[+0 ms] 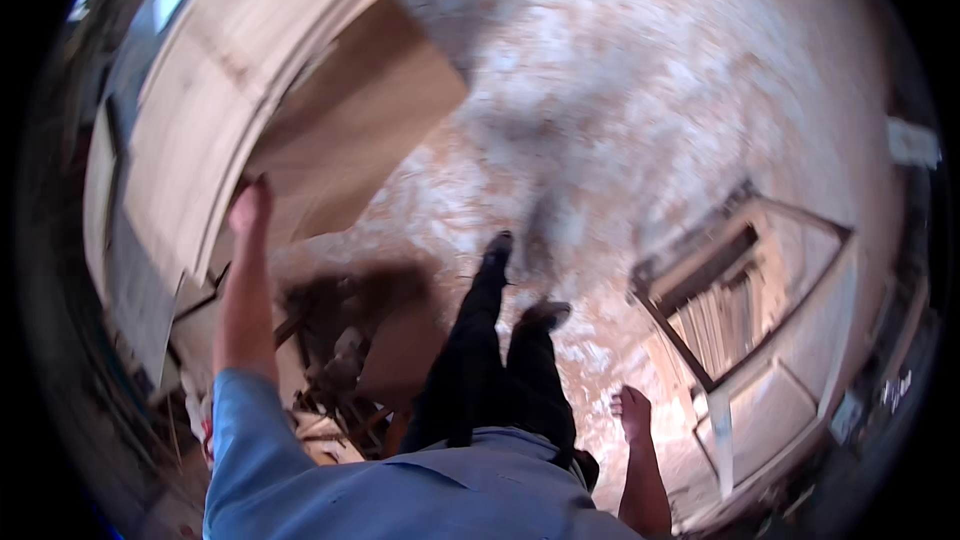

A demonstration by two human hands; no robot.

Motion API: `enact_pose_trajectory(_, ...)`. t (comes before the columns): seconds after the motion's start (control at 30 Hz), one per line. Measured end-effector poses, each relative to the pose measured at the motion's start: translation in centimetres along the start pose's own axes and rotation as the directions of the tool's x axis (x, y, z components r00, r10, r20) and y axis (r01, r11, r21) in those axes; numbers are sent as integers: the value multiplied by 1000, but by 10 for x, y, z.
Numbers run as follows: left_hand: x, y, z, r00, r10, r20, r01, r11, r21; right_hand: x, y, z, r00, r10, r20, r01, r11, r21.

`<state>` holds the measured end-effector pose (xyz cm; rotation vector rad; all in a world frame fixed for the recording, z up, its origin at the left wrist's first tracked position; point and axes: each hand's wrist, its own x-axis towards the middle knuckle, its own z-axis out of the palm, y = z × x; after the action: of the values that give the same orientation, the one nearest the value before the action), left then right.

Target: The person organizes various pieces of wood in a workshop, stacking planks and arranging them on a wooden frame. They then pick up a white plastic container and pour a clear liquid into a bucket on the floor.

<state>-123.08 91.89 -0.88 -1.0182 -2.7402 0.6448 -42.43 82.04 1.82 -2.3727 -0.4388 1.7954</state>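
My left hand (251, 206) is at the near edge of a stack of pale wooden boards (217, 82), beside a brown wood sheet (367, 112). Its fingers look curled, but blur and the viewing angle hide whether it touches or grips an edge. Lower right, my right hand (634, 414) hangs beside my body, its loosely bent fingers holding nothing. To the right of that hand stands a table-like frame (712, 382) with wooden strips (724, 315) inside it.
Pale shavings or dust cover the floor (637, 90), where my shoes (499, 244) are. Wood scraps (326, 435) lie in a heap by my left leg. A grey sheet (139, 300) stands beyond the board stack, and a pale panel (772, 420) is at the frame's side.
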Motion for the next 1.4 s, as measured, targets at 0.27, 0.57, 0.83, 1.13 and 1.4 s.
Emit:
enact_pose_trajectory(0.27, -102, 55, 28, 936, 348, 53, -296, 859, -419, -24, 22, 5, 986, -155, -61, 141, 971, -192)
enact_pose_trajectory(0.57, -281, 171, 3, 311, 867, 389, -557, 498, -665, -32, 141, -1, 966, -78, -247, 138, 962, 235)
enact_pose_trajectory(0.83, -262, 319, -116, 207, 941, 268, -776, 324, -541, -25, 233, -29, 930, -102, -354, 213, 933, 290)
enact_pose_trajectory(1.13, -435, 474, -239, -300, 953, -41, -820, -280, -499, -60, 339, -29, 870, 397, -293, 84, 467, 880)
enact_pose_trajectory(1.4, -586, 500, -301, -675, 727, 123, -683, -554, -476, -123, 307, 39, 802, 542, -250, 212, 133, 968)
